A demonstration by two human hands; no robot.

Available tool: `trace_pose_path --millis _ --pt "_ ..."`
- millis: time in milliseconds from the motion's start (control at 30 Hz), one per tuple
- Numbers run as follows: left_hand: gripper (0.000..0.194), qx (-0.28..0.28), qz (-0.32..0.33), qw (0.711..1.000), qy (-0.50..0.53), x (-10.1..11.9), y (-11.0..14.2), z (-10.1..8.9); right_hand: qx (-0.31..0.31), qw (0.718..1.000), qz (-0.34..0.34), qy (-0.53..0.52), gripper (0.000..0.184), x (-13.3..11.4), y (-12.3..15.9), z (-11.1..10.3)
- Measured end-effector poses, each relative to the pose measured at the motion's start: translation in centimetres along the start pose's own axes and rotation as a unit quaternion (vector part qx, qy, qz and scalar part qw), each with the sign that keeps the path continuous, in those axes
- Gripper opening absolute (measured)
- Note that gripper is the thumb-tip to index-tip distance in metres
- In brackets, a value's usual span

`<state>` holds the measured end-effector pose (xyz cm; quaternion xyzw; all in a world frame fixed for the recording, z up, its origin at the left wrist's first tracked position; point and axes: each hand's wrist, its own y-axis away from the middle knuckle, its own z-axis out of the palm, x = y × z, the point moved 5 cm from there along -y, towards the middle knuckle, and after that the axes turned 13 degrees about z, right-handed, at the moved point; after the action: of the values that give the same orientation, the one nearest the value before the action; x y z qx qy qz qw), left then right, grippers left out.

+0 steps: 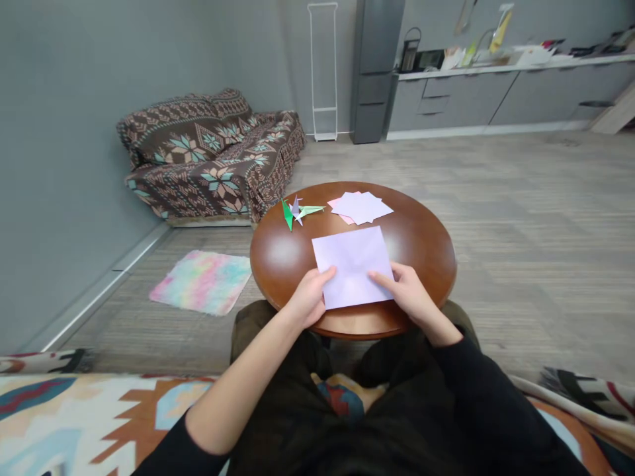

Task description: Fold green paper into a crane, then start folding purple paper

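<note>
A flat sheet of lilac paper (353,254) is held over the near half of the round brown table (421,244). My left hand (313,296) pinches its left edge, thumb on top and fingers underneath. On the opposite edge, my right hand (404,289) grips the sheet the same way, its fingers mostly hidden behind the paper. Beyond the sheet lies a fanned stack of lilac paper (362,206), with some pink paper (335,203) showing at its left. Folded paper cranes, one green (288,216), one purple (296,207) and one pale green (310,211), stand at the back left.
Behind the table on the left is a sofa (213,145) under a patterned cover. A fluffy pastel mat (203,281) lies on the floor. Grey kitchen cabinets (456,99), a fridge (377,73) and a white rack (325,109) line the back wall. My knees sit against the near table edge.
</note>
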<state>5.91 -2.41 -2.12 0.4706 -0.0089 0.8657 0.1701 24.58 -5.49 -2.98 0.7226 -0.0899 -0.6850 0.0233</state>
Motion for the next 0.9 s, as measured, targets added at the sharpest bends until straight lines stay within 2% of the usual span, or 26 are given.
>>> trace_pose_path --millis 67,167,300,467,533,633,733,800,867,900 --pt "0.024 -0.016 0.006 1.0 -0.023 0.1 0.1 0.0 -0.016 0.998 0.038 -0.054 0.043 0.5 -0.1 0.0" --pt "0.026 -0.045 0.0 0.998 -0.04 0.0 0.3 0.2 -0.024 0.995 0.052 -0.077 0.043 0.6 0.0 0.2" --pt "0.029 -0.036 -0.025 0.999 -0.023 -0.6 0.2 0.6 0.012 0.999 -0.013 0.029 0.04 0.2 0.1 0.2" --pt "0.037 0.01 -0.104 0.993 0.052 -1.3 0.1 0.9 0.06 0.988 -0.088 0.114 0.029 -0.5 0.6 0.2" --pt "0.04 0.008 -0.127 0.989 0.079 -1.3 -0.1 0.9 0.053 0.967 -0.168 0.183 0.034 -1.4 1.4 0.6" --pt "0.043 -0.017 -0.13 0.985 0.112 -0.8 -0.2 1.0 0.022 0.905 -0.264 0.332 0.065 -2.2 2.8 1.9" --pt "0.051 -0.062 -0.121 0.981 0.136 -0.3 -0.1 1.6 0.013 0.853 -0.252 0.457 0.074 -2.0 3.2 2.6" --pt "0.046 -0.08 -0.112 0.982 0.127 -0.1 0.1 1.8 0.014 0.826 -0.246 0.507 0.074 -1.9 3.4 2.8" --pt "0.031 -0.083 -0.098 0.988 0.086 -0.2 0.3 1.8 0.004 0.818 -0.246 0.52 0.071 -2.1 3.7 2.9" --pt "0.026 -0.083 -0.086 0.991 0.058 -0.3 0.4 1.6 -0.006 0.825 -0.246 0.509 0.068 -2.3 3.8 2.9"
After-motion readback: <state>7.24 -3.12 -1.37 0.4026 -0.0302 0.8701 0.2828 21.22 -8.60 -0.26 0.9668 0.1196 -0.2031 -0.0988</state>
